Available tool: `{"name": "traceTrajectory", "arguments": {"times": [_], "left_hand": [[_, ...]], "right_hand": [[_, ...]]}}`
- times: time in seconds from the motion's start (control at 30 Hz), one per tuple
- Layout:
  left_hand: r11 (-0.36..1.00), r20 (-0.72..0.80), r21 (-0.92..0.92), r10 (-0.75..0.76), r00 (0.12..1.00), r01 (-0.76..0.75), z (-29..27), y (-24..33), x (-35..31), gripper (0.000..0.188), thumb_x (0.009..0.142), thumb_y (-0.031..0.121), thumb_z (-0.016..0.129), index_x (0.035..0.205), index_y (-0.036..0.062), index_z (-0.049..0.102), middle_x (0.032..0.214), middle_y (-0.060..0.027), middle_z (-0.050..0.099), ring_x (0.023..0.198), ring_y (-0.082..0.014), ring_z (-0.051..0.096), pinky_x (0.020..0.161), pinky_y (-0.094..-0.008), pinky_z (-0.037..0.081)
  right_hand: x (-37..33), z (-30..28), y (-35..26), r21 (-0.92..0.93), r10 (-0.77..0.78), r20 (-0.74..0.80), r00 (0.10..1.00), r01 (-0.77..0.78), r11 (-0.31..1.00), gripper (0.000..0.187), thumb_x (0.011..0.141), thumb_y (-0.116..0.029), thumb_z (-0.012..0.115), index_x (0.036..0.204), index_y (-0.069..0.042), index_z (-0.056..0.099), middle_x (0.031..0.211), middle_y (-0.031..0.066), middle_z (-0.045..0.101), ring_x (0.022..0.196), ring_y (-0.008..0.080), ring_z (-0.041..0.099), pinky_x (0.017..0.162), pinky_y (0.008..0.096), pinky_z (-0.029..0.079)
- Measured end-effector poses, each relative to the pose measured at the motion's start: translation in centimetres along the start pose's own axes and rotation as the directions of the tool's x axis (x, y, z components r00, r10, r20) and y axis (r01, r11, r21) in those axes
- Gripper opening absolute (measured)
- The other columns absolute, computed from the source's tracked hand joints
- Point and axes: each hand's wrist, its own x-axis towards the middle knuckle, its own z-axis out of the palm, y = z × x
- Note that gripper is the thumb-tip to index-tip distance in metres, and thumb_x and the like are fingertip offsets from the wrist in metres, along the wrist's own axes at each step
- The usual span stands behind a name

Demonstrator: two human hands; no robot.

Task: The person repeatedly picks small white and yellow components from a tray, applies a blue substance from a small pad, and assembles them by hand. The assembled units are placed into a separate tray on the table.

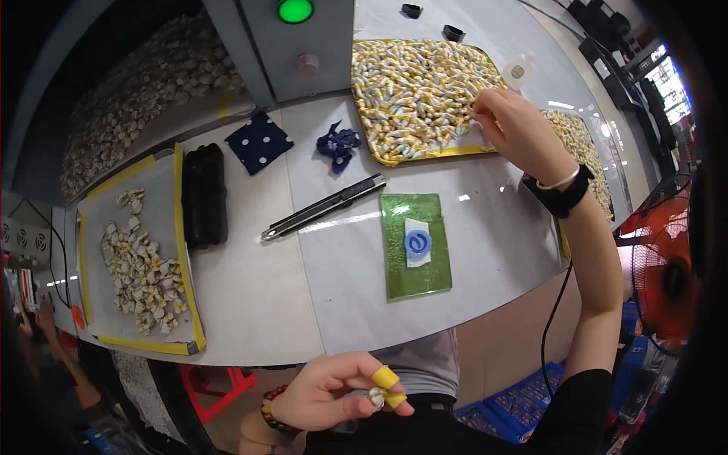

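Observation:
My left hand is at the front, below the table edge, with yellow covers on two fingertips. Its thumb and fingers pinch a small whitish piece. Stretched out to the far right, my right hand is over the near right corner of a yellow-rimmed tray. Many small white-and-yellow pieces fill that tray. The right fingers are bent together at a pale patch there; what they hold, if anything, is hidden.
A green slab bearing a blue round piece lies mid-table, near black tweezers-like tools. Left are a dotted cloth, a black case and another yellow-edged tray. A grey machine stands behind; a fan is right.

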Motion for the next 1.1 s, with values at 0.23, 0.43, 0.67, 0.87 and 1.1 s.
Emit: {"name": "traceTrajectory", "arguments": {"times": [0.23,0.43,0.67,0.87,1.1], "left_hand": [[0.989,0.074,-0.083,0.127,0.989,-0.121,-1.1,-0.3,0.6,0.046,0.076,0.024,0.072,0.104,-0.0089,0.057,0.097,-0.014,0.062,0.084,-0.0201,0.064,0.076,-0.0293,0.051],[0.976,-0.017,-0.15,0.156,0.988,-0.157,-0.5,0.1,0.8,0.041,0.074,0.014,0.074,0.104,-0.009,0.057,0.097,-0.0162,0.063,0.088,-0.0232,0.064,0.081,-0.0324,0.05],[0.974,-0.039,-0.091,0.206,0.978,-0.209,-0.6,-0.5,1.5,0.037,0.08,0.018,0.07,0.103,-0.0083,0.057,0.098,-0.0159,0.062,0.09,-0.023,0.064,0.083,-0.033,0.05],[0.974,-0.123,-0.144,0.156,0.98,-0.173,-0.8,-0.6,1.0,0.043,0.08,0.025,0.07,0.104,-0.0075,0.057,0.094,-0.0143,0.064,0.088,-0.0209,0.064,0.082,-0.0316,0.05],[0.98,-0.213,-0.188,0.029,0.977,-0.07,0.1,0.1,2.1,0.05,0.08,0.039,0.067,0.096,-0.0071,0.055,0.075,-0.0145,0.063,0.072,-0.0239,0.064,0.065,-0.0344,0.052]], "right_hand": [[-1.7,-3.8,-6.8,0.506,-0.028,-0.087,0.996,0.068,0.86,0.027,0.081,0.004,0.051,0.106,-0.001,0.059,0.066,0.0052,0.057,0.061,0.0146,0.057,0.056,0.025,0.045],[-4.0,-3.2,-11.4,0.474,-0.021,-0.025,0.999,0.03,0.88,0.014,0.074,0.006,0.061,0.085,-0.002,0.056,0.074,0.0083,0.06,0.064,0.0214,0.061,0.055,0.0298,0.049],[-4.2,-2.3,-11.2,0.185,-0.371,0.006,0.929,0.363,0.913,0.02,0.065,-0.004,0.064,0.084,-0.001,0.058,0.077,0.0056,0.053,0.072,0.0198,0.054,0.055,0.0291,0.047],[-3.7,-2.4,-11.9,0.089,-0.417,0.2,0.887,0.407,0.909,0.025,0.062,-0.005,0.062,0.086,0.001,0.06,0.082,0.007,0.054,0.076,0.0216,0.056,0.06,0.0294,0.049],[-3.4,-2.4,-12.5,0.186,-0.388,0.116,0.914,0.364,0.913,0.024,0.06,-0.004,0.062,0.083,0.0,0.06,0.078,0.0062,0.054,0.071,0.0205,0.055,0.057,0.0296,0.047]]}}
